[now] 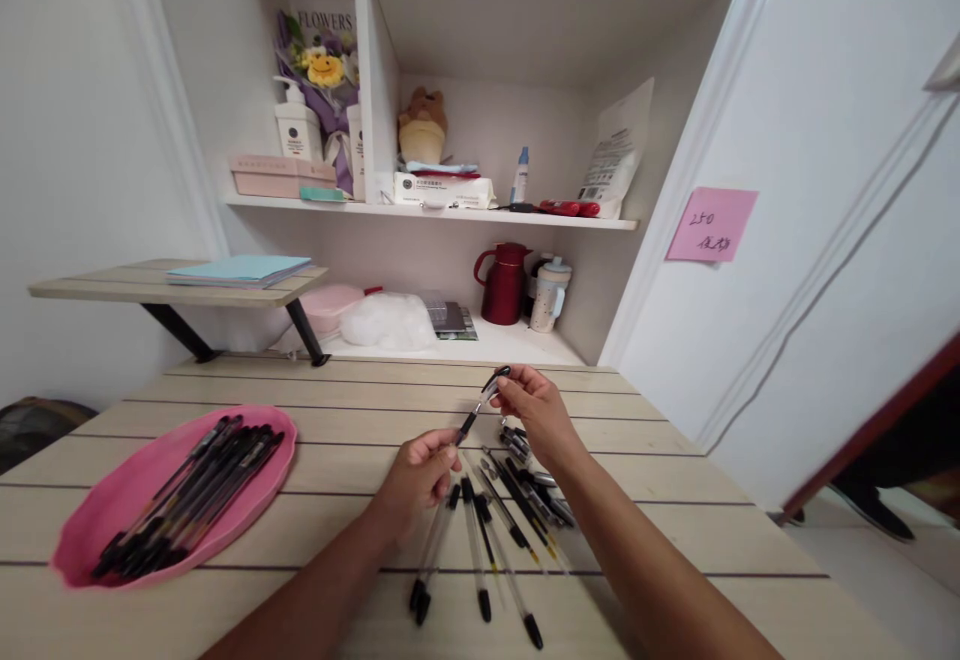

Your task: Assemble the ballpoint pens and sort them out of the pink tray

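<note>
Over the table, both of my hands hold one pen (pixel 470 422) with a dark grip section. My left hand (pixel 420 475) pinches its lower end between thumb and fingers. Higher up and to the right, my right hand (pixel 534 408) grips the upper end, where a black clip shows; whether the parts there are joined I cannot tell. Below my hands lie loose clear pen barrels with black caps (pixel 484 605) and thin refills with yellowish ends (pixel 551 545). Silvery and clear pen pieces (pixel 517 440) are heaped partly behind my right wrist.
A pink tray (pixel 112 500) at the left holds several dark pens. Behind it, a small raised shelf (pixel 97 283) carries light-blue papers (pixel 240 269). On the cabinet's low shelf stand a red jug (pixel 505 285) and a pale cup (pixel 550 297), beside a white plastic bag (pixel 390 322).
</note>
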### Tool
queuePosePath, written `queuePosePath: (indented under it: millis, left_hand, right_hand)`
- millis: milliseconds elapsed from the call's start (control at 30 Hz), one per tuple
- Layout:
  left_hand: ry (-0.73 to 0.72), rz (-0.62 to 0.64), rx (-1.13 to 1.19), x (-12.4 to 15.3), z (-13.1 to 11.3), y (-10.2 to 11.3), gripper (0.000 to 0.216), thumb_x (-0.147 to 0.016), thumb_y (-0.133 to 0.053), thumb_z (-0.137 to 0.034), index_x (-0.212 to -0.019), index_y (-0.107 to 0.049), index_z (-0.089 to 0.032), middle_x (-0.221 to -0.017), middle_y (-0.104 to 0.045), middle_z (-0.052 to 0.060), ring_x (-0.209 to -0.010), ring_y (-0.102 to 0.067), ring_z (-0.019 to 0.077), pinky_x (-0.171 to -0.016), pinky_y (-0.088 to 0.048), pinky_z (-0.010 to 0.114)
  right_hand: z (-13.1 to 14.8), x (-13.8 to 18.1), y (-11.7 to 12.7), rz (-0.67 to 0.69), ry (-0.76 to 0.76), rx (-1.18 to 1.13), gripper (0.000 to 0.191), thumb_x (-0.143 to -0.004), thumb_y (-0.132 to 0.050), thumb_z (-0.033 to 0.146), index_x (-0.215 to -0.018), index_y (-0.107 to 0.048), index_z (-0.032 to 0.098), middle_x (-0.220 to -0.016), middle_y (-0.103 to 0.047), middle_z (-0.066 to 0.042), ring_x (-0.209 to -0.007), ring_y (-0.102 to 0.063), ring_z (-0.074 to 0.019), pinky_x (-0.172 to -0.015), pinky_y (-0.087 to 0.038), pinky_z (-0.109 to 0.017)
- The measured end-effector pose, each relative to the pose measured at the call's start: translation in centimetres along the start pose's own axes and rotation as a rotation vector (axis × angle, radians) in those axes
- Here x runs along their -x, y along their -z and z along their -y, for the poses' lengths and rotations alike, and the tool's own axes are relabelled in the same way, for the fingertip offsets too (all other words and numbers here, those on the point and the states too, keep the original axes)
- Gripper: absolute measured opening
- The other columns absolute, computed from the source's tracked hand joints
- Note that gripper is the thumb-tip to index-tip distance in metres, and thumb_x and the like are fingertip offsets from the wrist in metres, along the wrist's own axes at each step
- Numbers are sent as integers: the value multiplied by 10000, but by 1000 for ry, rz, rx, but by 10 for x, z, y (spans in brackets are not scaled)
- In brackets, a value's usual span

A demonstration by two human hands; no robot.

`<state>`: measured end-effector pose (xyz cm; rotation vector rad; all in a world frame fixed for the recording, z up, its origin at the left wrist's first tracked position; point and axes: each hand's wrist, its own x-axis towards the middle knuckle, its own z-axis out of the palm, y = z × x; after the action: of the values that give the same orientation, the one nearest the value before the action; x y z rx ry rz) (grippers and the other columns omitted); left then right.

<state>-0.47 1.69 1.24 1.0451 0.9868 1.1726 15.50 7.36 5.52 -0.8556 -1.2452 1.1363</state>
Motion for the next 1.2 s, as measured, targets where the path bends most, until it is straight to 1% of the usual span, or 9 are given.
queuePosePath:
  millis: [167,333,467,667,867,1033,1100,1133,1200]
  left_hand:
    - [3,6,-17,2,-2,-1,360,-647,-605,-297,-972,-578,-144,-613,-541,-22,-366,-336,15,-355,-146,171]
    - [-13,6,-13,2,-3,0,335,-648,-607,-299,-938,-580,-132,-619,-538,-22,-362,-330,11,-354,-143,172]
    - [-24,22,-8,3,-3,3,296,-660,-599,-295,-902,-585,-126,-626,-534,-20,-358,-322,8,-349,-144,172]
    - [-52,-3,-10,4,-1,3,282,-640,-617,-286,-858,-610,-108,-609,-548,-7,-352,-315,5,-346,-140,174]
    - [-74,-63,-17,7,-3,4,382,-609,-633,-281,-945,-605,-102,-599,-552,-12,-347,-304,4,-349,-141,174]
    - [-63,-15,-30,9,-3,2,328,-656,-586,-294,-940,-592,-131,-602,-526,-29,-352,-309,6,-351,-143,167]
    - [-81,-16,-69,8,-5,1,305,-678,-563,-301,-929,-600,-132,-567,-487,-44,-358,-308,10,-357,-159,166]
    - [-95,-37,-93,7,-8,1,300,-684,-555,-303,-923,-606,-129,-546,-465,-51,-362,-310,14,-361,-173,167]
    - [-131,-113,-136,4,-16,6,291,-684,-545,-290,-909,-621,-122,-520,-444,-54,-380,-332,25,-380,-216,168]
  right_hand:
    - [-2,1,1,42,-26,36,220,-642,-617,339,-749,-538,163,-599,-577,10,-505,-518,-91,-464,-352,-205]
    - [-10,9,-9,152,-115,42,216,-618,-635,323,-724,-534,164,-520,-561,28,-465,-500,-87,-438,-341,-200]
    - [-14,14,-17,197,-129,24,230,-613,-642,329,-714,-514,167,-522,-560,26,-476,-507,-91,-436,-342,-198]
    - [-13,19,-19,204,-133,26,260,-606,-646,368,-707,-511,170,-515,-548,29,-481,-508,-97,-448,-361,-205]
    - [-13,24,-24,206,-105,-17,248,-607,-655,359,-715,-528,175,-531,-536,35,-498,-511,-98,-473,-375,-213]
    - [-7,25,-26,224,-139,-25,260,-609,-656,370,-717,-531,169,-529,-544,37,-476,-496,-85,-459,-355,-203]
    - [-2,25,-23,244,-164,6,283,-609,-653,388,-742,-537,168,-573,-579,19,-489,-508,-89,-467,-361,-208]
    - [2,25,-21,250,-172,23,303,-613,-648,399,-780,-542,170,-619,-602,5,-507,-521,-95,-476,-369,-214]
    - [8,25,-16,202,-177,47,342,-632,-626,426,-852,-545,176,-710,-626,-18,-540,-545,-104,-494,-385,-223]
